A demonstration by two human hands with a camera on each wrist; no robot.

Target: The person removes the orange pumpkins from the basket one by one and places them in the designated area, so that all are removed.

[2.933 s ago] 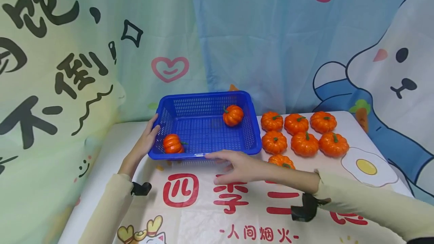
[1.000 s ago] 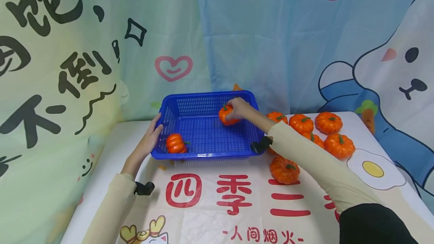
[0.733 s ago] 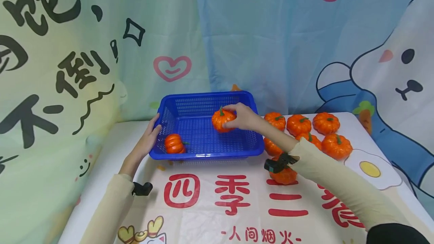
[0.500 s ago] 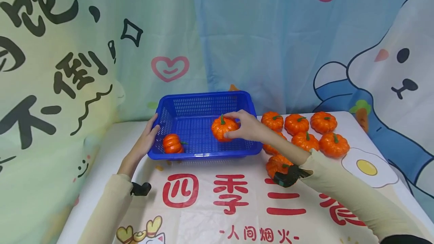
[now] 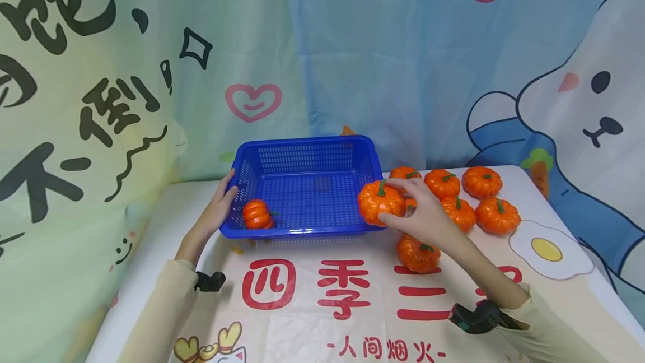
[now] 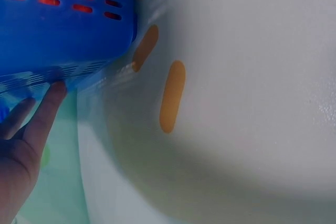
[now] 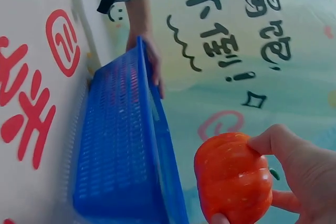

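Observation:
My right hand (image 5: pixel 425 214) pinches a small orange toy pumpkin (image 5: pixel 377 205) with a green stem, held at the right edge of the blue plastic basket (image 5: pixel 302 233). In the right wrist view, thumb and fingers press on opposite sides of that pumpkin (image 7: pixel 233 179), which is apart from the basket wall (image 7: pixel 110 150). My left hand (image 5: pixel 220 204) rests against the basket's left end. Its fingers (image 6: pixel 46 114) look straight and touch the outer wall in the left wrist view. Inside the basket's front left corner lies another pumpkin (image 5: pixel 257 215) on its side.
Several more pumpkins (image 5: pixel 482 182) stand on the table's right part, partly hidden by the right hand. One pumpkin (image 5: pixel 418 253) sits nearer the front. The table cover (image 5: pixel 327 318) has red printed characters. A printed curtain (image 5: pixel 353 60) hangs behind.
My right hand reached into the basket, took hold of the pumpkin at its back right, and carried it forward and right to the basket's right edge. The left hand stays at the basket.

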